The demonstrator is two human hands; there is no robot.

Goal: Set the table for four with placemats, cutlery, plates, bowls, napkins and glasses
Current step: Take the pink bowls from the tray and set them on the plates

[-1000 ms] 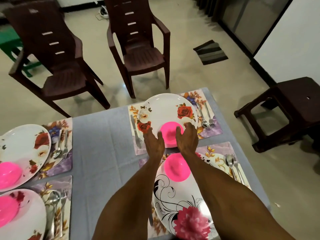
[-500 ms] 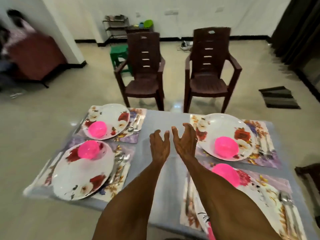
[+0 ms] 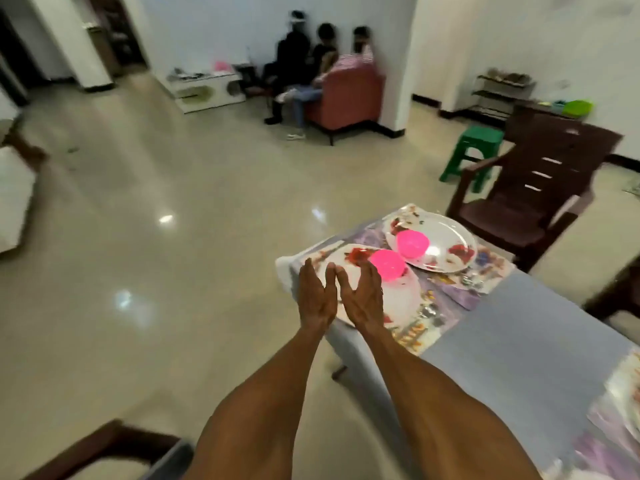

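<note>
1. Reaching out in front of the person, the left hand [image 3: 316, 299] and right hand [image 3: 362, 299] are both spread, fingers straight, palms turned toward each other, fingertips nearly meeting; neither grip holds anything.
2. Both hands hover over the near-left corner of the tabletop [image 3: 526, 327], above the near plate [image 3: 403, 299].
3. Two settings show here: near plate and far plate [image 3: 446, 244] on floral placemats [image 3: 485, 275], each carrying a pink bowl [image 3: 386, 266], the second bowl [image 3: 412, 244] just beyond the first.
4. Cutlery [image 3: 431, 311] lies right of the near plate, blurred.
5. No napkins or glasses can be seen on this part, so those steps look undone.
6. Handling, as a judgement: plates seem stiff, glossy and breakable, best taken at opposite rims with both hands; bowls look like light plastic, liable to slide on the plate, so lift them by the rim separately.
7. Placemats look thin and floppy; shift them flat, by an edge.
</note>
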